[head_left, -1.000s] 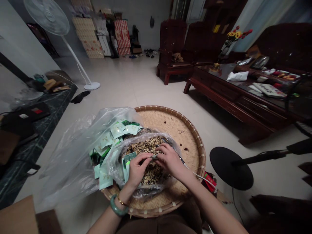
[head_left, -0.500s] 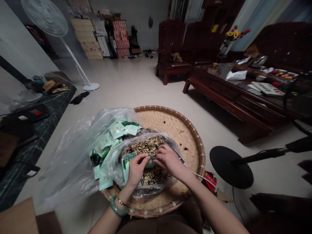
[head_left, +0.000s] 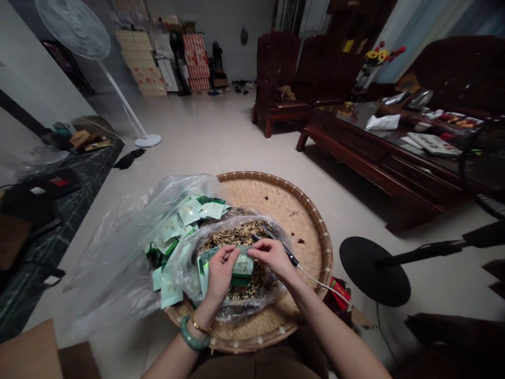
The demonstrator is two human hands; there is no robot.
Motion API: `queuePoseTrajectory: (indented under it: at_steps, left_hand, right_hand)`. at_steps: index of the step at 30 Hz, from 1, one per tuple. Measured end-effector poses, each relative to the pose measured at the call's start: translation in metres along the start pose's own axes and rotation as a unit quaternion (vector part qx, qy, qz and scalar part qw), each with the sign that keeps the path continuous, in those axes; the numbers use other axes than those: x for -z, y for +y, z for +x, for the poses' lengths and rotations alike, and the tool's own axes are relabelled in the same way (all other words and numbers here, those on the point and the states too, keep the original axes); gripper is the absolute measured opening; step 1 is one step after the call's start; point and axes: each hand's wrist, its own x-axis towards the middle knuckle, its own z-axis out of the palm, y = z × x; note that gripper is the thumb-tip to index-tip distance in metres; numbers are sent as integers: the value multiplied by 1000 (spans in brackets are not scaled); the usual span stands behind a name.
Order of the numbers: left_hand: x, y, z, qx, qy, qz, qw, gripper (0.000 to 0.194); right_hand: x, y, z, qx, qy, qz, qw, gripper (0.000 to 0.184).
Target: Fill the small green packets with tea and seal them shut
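Observation:
My left hand (head_left: 219, 271) and my right hand (head_left: 272, 256) both pinch the top edge of one small pale green sachet (head_left: 243, 265), held upright between them. Under it lies an open clear plastic bag of loose brown dried bits (head_left: 235, 237). A few more sachets (head_left: 203, 271) are tucked against my left hand. A dark pen-like tool (head_left: 278, 243) with a white cord rests on the bag by my right hand. All of this sits on a round woven bamboo tray (head_left: 300, 210).
A big clear bag holding several green sachets (head_left: 177, 223) spills over the tray's left side. A black round stand base (head_left: 373, 271) is on the floor to the right. Dark wooden table (head_left: 379, 158) at right, white standing fan (head_left: 74, 26) far left, stacked boxes behind.
My hands have drawn back from the loose bits toward me and lifted the green sachet upright, so its face now shows between my fingers.

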Motion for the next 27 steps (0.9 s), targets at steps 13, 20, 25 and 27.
queuePoseTrajectory:
  at_steps: [13,20,25,27]
  left_hand:
    - [0,14,3,125,-170,-12,977,41]
    - [-3,17,1,210,-156,-23,965,49]
    - [-3,19,1,208,-142,-41,967,52]
    - [-3,20,1,206,-140,-42,968,53]
  right_hand:
    - [-1,3,3,-48,-27,34,998,36]
    - [16,11,8,79,34,-127,988,26]
    - [40,25,9,191,97,-475,853,44]
    - [41,31,10,151,83,-555,814,54]
